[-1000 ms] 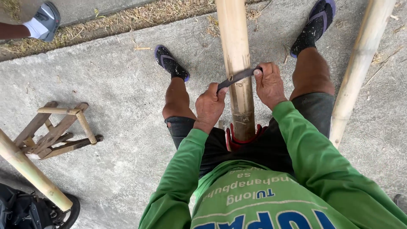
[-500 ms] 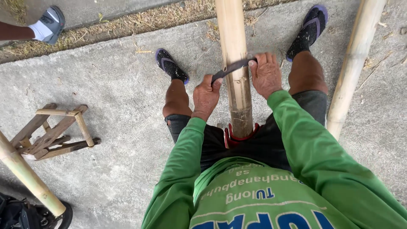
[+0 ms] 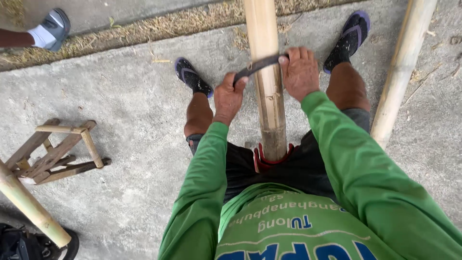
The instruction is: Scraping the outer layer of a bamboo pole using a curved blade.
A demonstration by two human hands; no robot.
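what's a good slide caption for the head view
Seated person draws a curved blade across a bamboo pole, left hand and right hand gripping its ends.

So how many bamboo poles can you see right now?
3: one bamboo pole between the person's legs under the blade, held by left hand and right hand; one at right; one lower left. Others may lie outside view.
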